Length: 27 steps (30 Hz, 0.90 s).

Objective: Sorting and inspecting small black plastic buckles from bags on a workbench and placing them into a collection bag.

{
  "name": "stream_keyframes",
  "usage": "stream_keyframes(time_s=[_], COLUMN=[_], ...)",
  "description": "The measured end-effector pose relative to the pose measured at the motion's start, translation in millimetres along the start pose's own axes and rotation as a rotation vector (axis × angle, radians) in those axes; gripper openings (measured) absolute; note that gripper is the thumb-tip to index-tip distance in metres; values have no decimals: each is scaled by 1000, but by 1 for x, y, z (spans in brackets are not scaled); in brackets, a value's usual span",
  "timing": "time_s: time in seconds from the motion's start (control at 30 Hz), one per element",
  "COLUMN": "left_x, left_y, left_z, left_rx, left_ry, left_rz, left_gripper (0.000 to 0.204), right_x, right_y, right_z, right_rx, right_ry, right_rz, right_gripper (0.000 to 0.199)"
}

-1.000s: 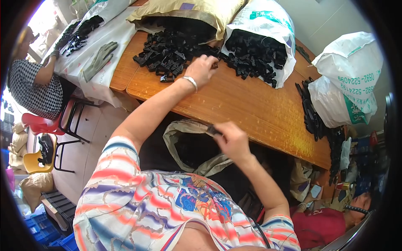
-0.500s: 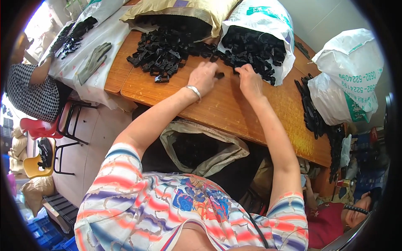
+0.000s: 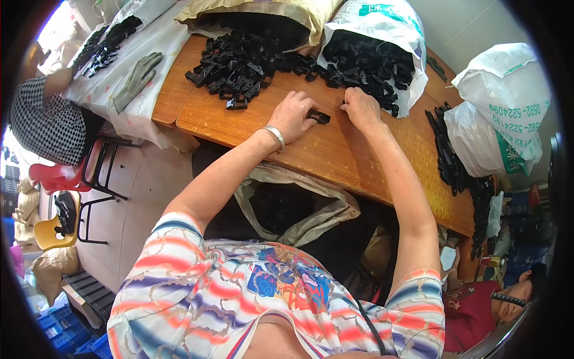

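A wooden bench [image 3: 335, 155] carries a yellow sack [image 3: 263, 12] and a white sack [image 3: 382, 24], both spilling a heap of black plastic parts [image 3: 239, 60] across its far side, with an open bag [image 3: 293, 206] hanging below its near edge. The left hand [image 3: 292, 116] rests on the bench with its fingers closed on one black part [image 3: 318, 116], which lies just beside the heap. The right hand [image 3: 360, 107] sits close by, fingers curled at the white sack's mouth; whether it holds anything cannot be told.
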<state>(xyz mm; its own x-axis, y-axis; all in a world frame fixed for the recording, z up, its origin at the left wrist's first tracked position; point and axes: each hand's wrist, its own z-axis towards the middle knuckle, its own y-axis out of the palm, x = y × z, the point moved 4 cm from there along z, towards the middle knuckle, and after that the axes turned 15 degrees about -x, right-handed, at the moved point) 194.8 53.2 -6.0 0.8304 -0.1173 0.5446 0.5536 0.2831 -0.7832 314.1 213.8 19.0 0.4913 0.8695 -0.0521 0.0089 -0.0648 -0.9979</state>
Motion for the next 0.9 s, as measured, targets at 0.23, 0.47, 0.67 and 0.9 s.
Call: stream_keyframes(time_s=[0.23,0.47,0.67,0.9], left_x=[-4,-6,-9,-12], left_y=[-3,-2,1,1], left_z=[-3,0,0,1], left_rx=[40,-1,-10,-19], left_ry=[-100,-120,-135,-131], left_rz=[57,52,46,54], left_gripper=[25,23,24,24], right_x=[-22,-25,-58,-68], right_y=[8,5,7,9], right_z=[-42,-48,-42,-46], right_rx=[136,206,235,222], right_ry=[-69,-27,-89,-148], right_rz=[346,428,446,240], right_gripper=[24,24,21,17])
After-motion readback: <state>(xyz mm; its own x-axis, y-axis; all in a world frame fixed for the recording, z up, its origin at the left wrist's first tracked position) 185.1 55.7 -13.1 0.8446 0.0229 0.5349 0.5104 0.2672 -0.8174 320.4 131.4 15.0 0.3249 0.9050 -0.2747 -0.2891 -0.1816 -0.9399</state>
